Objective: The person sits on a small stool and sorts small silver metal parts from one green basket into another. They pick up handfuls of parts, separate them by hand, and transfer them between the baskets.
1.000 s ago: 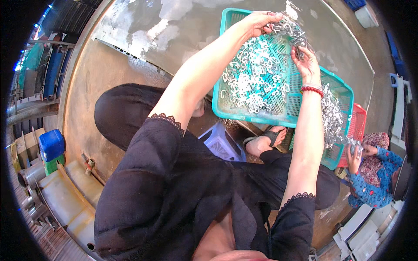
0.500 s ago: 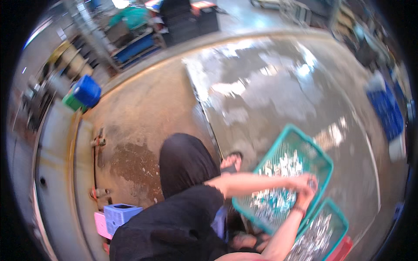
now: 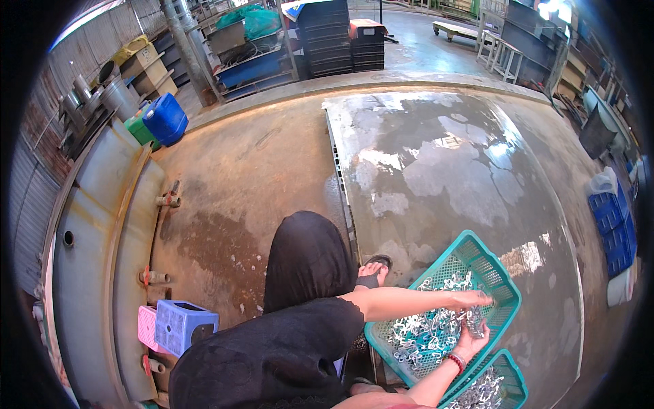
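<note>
In a green plastic basket [image 3: 388,351] lies a spread of small shiny metal hooks [image 3: 422,327]. My right hand [image 3: 470,343], a red bracelet at its wrist, is closed around a clump of these metal hooks over the basket's right part. Just above that clump, my left hand [image 3: 470,298] reaches across with its fingers stretched out. Whether its fingertips touch the clump is hard to tell. A second green basket [image 3: 519,382] with more metal pieces stands close by at the lower right.
Wet grey slab [image 3: 436,191] extends beyond the baskets. My black-clothed knee [image 3: 306,252] is left of them. Blue stool [image 3: 184,327], pink stool [image 3: 148,327] and capped pipes [image 3: 160,277] sit by the tank wall at left. Blue jerrycan [image 3: 167,119] stands farther off; blue crates [image 3: 610,225] lie at right.
My hands were close together over the basket's right side; now they are slightly apart, the right lower with the clump showing. The whole view has shifted and sharpened.
</note>
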Tool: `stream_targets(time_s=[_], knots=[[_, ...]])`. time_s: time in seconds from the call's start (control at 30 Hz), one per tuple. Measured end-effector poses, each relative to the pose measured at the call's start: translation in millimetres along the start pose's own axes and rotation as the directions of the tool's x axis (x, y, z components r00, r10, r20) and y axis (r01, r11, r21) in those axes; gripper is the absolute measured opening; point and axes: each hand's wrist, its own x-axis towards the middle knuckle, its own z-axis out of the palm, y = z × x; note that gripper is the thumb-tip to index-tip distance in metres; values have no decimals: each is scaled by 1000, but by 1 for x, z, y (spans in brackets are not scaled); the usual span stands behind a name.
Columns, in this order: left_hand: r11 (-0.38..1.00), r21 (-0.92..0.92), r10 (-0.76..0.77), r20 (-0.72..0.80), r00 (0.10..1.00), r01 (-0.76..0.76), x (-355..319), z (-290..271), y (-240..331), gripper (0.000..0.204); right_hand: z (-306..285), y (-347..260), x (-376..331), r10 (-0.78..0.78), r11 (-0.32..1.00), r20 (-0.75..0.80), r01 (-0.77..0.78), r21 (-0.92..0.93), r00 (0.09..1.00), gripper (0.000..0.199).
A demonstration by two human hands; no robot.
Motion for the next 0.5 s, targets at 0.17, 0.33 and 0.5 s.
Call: stream_targets(time_s=[0.17, 0.33, 0.5], knots=[[579, 661, 526, 147, 838, -479, 19, -4, -9, 86, -1, 15, 1, 196, 978, 81, -188, -92, 977, 36], [254, 899, 544, 173, 821, -357, 35, -27, 28, 29, 50, 14, -63, -155, 585, 453, 451, -674, 878, 40], [820, 553, 215, -61, 975, -146, 36, -8, 89, 46, 99, -25, -27, 185, 911, 124, -123, -393, 975, 21]])
